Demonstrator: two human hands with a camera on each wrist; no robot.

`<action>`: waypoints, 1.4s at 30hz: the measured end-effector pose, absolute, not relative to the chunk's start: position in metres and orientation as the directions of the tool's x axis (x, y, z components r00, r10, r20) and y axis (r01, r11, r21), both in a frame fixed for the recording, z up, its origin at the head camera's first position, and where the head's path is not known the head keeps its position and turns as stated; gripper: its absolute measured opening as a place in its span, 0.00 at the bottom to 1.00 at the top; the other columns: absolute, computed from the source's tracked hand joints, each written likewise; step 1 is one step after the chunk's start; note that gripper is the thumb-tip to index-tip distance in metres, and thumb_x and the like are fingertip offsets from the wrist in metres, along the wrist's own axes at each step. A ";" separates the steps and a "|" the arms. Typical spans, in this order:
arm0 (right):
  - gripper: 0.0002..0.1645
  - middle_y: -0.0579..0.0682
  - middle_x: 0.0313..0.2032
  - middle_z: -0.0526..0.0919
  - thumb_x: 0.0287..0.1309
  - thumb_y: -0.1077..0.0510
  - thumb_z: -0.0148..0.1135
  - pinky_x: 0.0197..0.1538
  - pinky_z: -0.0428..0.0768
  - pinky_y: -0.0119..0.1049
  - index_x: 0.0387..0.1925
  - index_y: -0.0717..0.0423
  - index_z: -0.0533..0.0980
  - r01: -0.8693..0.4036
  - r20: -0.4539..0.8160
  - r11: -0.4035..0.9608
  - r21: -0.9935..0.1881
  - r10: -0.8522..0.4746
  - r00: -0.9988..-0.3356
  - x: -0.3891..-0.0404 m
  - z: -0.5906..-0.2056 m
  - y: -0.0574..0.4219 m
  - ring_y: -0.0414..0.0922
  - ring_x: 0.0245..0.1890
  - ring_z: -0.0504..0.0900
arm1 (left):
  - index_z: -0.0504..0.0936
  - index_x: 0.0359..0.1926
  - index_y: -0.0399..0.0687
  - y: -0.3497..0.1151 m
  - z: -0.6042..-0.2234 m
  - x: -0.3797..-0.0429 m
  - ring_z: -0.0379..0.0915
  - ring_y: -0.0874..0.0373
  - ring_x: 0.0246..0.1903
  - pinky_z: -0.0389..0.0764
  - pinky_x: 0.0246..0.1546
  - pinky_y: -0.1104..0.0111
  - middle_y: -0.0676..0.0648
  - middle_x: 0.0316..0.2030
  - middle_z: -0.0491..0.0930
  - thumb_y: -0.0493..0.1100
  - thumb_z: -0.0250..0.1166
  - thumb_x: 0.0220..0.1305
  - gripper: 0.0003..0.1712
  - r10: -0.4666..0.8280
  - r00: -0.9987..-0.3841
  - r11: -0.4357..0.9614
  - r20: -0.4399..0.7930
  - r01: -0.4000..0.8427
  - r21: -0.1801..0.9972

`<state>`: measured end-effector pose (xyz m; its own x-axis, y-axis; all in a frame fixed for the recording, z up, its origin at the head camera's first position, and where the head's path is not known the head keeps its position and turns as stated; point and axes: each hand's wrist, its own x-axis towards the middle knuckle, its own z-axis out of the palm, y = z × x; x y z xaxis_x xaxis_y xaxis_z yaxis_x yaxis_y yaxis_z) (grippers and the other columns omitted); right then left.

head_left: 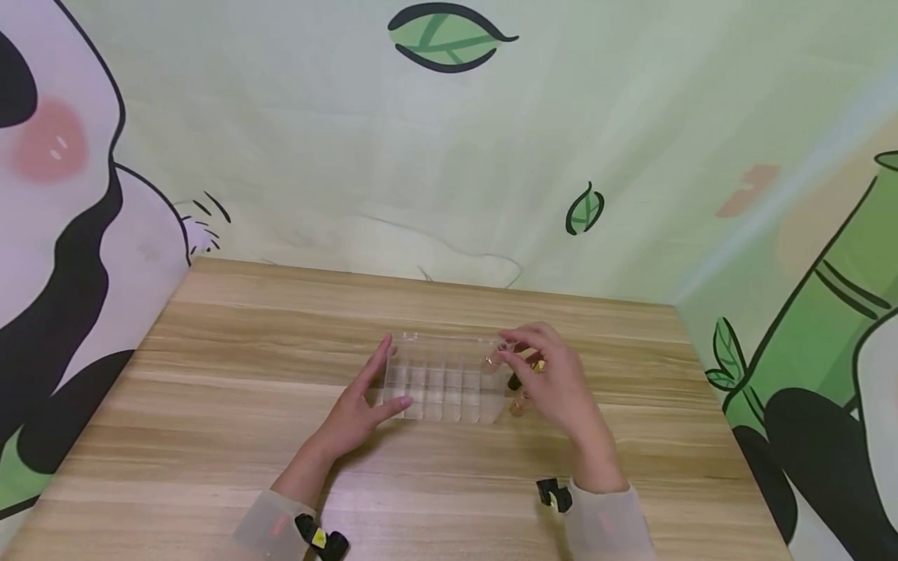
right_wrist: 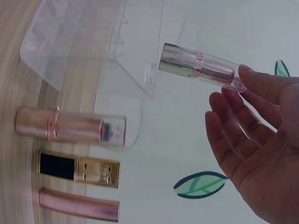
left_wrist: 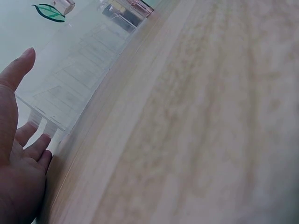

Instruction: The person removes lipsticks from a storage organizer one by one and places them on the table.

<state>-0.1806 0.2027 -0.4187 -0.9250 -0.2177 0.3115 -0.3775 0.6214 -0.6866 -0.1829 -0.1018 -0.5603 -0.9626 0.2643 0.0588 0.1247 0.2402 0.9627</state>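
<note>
A clear compartmented organizer (head_left: pixel 449 393) stands on the table between the two hands. My left hand (head_left: pixel 353 417) rests against its left end with straight fingers, the thumb lying by the front side; in the left wrist view the fingertips (left_wrist: pixel 37 148) touch the clear wall. Above the organizer's right end, my right hand (head_left: pixel 557 386) pinches a lipstick (right_wrist: pixel 198 65) by its clear end between thumb and fingers. The tube is shiny pinkish silver and tilted, apart from the organizer. The organizer's compartments look bare.
Right of the organizer stand a pink-gold lipstick with a clear cap (right_wrist: pixel 74 125), a black and gold lipstick (right_wrist: pixel 77 169) and a slim pink tube (right_wrist: pixel 79 205). The wooden table (head_left: pixel 245 327) ends at a printed backdrop (head_left: pixel 316 156).
</note>
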 end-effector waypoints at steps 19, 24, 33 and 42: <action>0.16 0.50 0.50 0.85 0.67 0.62 0.68 0.45 0.85 0.34 0.56 0.55 0.84 -0.380 0.362 0.648 -0.661 -0.168 -0.917 -0.175 -0.418 0.237 0.47 0.47 0.85 | 0.45 0.82 0.80 -0.100 -0.556 -0.182 0.48 0.47 0.81 0.45 0.79 0.36 0.55 0.81 0.56 0.54 0.75 0.63 0.58 0.264 -0.962 0.239 0.063 0.128 0.962; 0.17 0.51 0.49 0.86 0.67 0.63 0.68 0.44 0.84 0.33 0.56 0.56 0.84 -0.378 0.377 0.653 -0.657 -0.149 -0.914 -0.174 -0.421 0.245 0.46 0.46 0.84 | 0.45 0.83 0.76 -0.101 -0.555 -0.182 0.46 0.47 0.82 0.45 0.79 0.36 0.55 0.81 0.56 0.55 0.74 0.64 0.58 0.268 -0.962 0.233 0.057 0.122 0.965; 0.16 0.51 0.48 0.86 0.67 0.63 0.68 0.44 0.83 0.29 0.55 0.55 0.84 -0.363 0.393 0.670 -0.648 -0.114 -0.913 -0.171 -0.427 0.257 0.47 0.46 0.85 | 0.45 0.83 0.75 -0.101 -0.556 -0.182 0.46 0.47 0.82 0.44 0.78 0.35 0.55 0.81 0.56 0.54 0.74 0.64 0.58 0.272 -0.960 0.231 0.066 0.132 0.964; 0.16 0.51 0.49 0.86 0.67 0.64 0.67 0.45 0.82 0.26 0.56 0.55 0.84 -0.334 0.384 0.681 -0.652 -0.083 -0.920 -0.168 -0.431 0.267 0.46 0.47 0.84 | 0.45 0.83 0.75 -0.101 -0.556 -0.182 0.47 0.46 0.82 0.46 0.78 0.35 0.55 0.81 0.56 0.54 0.74 0.64 0.58 0.271 -0.960 0.235 0.066 0.132 0.963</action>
